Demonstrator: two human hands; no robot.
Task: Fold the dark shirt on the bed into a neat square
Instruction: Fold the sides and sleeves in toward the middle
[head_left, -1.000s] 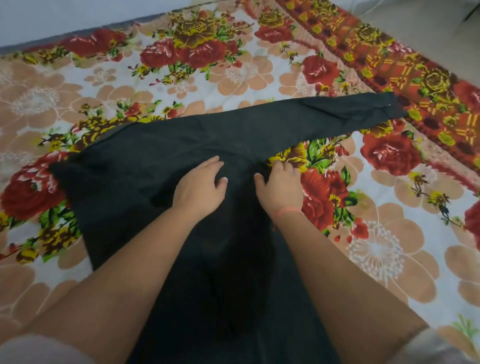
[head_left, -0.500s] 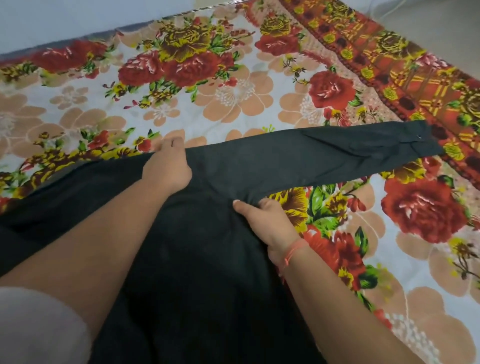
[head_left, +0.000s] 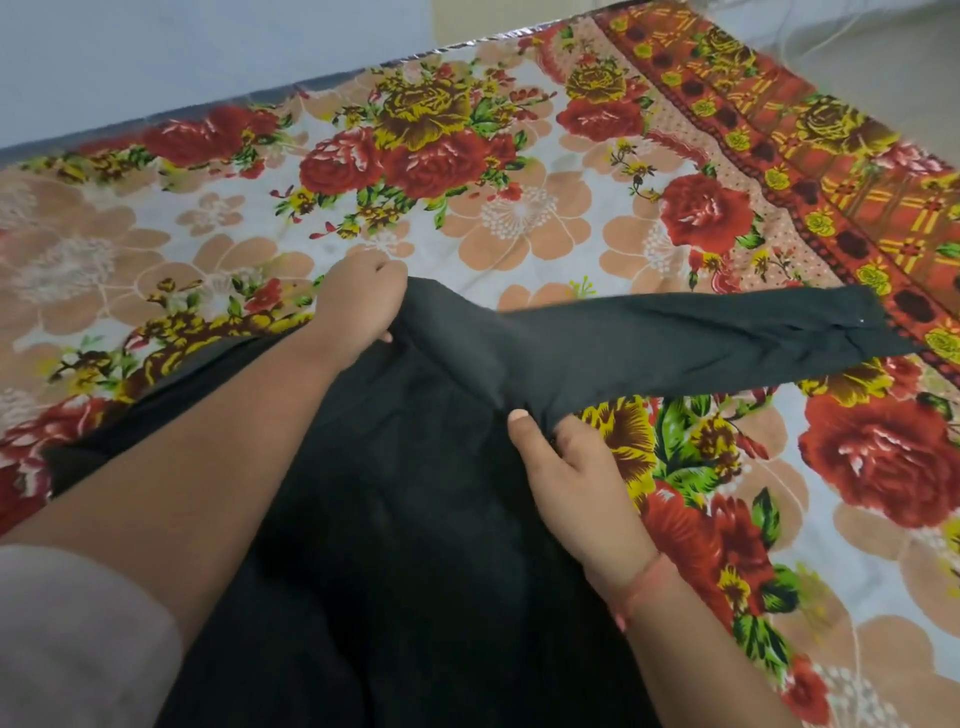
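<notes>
The dark shirt (head_left: 415, 493) lies spread on the flowered bed sheet (head_left: 519, 218), its body running toward me and one long sleeve (head_left: 727, 338) stretched out to the right. My left hand (head_left: 358, 301) grips the shirt's far edge near the shoulder and holds it raised off the sheet. My right hand (head_left: 566, 462) pinches the cloth at the underarm, where the sleeve meets the body, thumb on top. The shirt's left part is hidden under my left forearm.
The sheet's red and yellow patterned border (head_left: 831, 171) runs along the right side. A pale wall (head_left: 182, 62) stands behind the bed's far edge. Bare floor (head_left: 883, 47) shows at the top right.
My left hand has gone from lying flat mid-shirt to the far edge, which it now grips and lifts. My right hand has closed on the underarm cloth. The view has shifted.
</notes>
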